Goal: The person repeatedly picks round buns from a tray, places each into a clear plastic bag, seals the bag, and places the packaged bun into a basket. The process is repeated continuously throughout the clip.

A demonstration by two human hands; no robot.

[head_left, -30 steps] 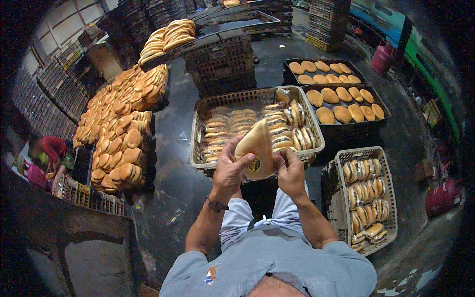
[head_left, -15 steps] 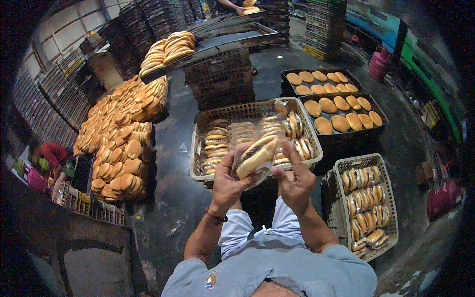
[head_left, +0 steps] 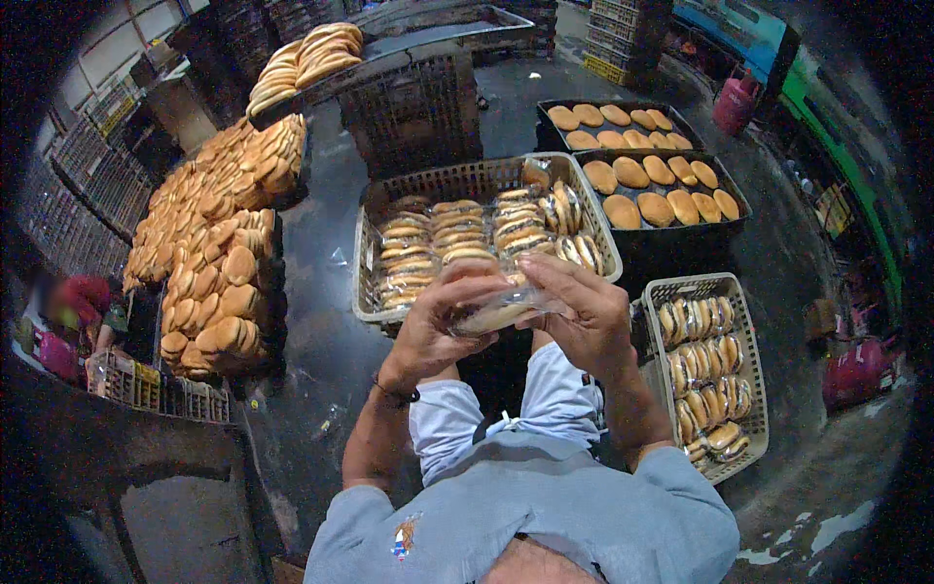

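Observation:
Between my two hands is a filled bun in a clear plastic bag (head_left: 494, 315), held just in front of the near rim of a beige crate (head_left: 368, 313). My left hand (head_left: 438, 316) is closed around its left end. At the other end, the fingers of my right hand (head_left: 584, 310) grip the bag's plastic. Rows of bagged filled buns (head_left: 459, 229) fill much of the crate, some stacked flat and a few standing on edge at the right. My fingers hide part of the held bun.
At right stands another beige crate (head_left: 762, 389) of bagged buns. Behind it are two dark trays (head_left: 671, 222) of round buns. Large heaps of loose buns (head_left: 219, 282) lie at left. A metal tray (head_left: 438, 41) holds stacked buns at the back. Another person (head_left: 86, 302) is at far left.
My hands have lowered and tipped the bagged bun flatter. My right fingers, earlier pointing up beside the bag, now grip its right end. The view has shifted slightly.

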